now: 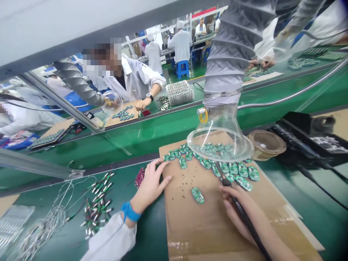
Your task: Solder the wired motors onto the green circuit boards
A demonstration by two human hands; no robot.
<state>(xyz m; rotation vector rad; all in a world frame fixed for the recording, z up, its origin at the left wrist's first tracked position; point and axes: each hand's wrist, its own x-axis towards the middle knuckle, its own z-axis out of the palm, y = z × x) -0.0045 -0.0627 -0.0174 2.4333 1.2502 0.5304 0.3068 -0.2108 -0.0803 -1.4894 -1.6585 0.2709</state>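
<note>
My right hand (241, 206) grips a soldering iron (239, 208), its tip pointing up toward the green circuit boards under the clear hood. My left hand (152, 181), with a blue wrist strap (130, 212) behind it, is at the left edge of the cardboard sheet (195, 224). Its fingers and thumb are spread, and no object shows in them. Just left of its fingers lies a bundle of pink-red wires (139, 177), partly covered by the hand. One circuit board (198, 195) lies alone on the cardboard between my hands. Several more boards (233, 169) cluster at the far side.
A clear fume hood (220, 143) hangs low over the boards. Right of it stand a round container (266, 143) and a black soldering stand (296, 141). Several small metal parts with wires (98, 206) and a white cable coil (46, 228) lie left. A co-worker (133, 78) sits opposite.
</note>
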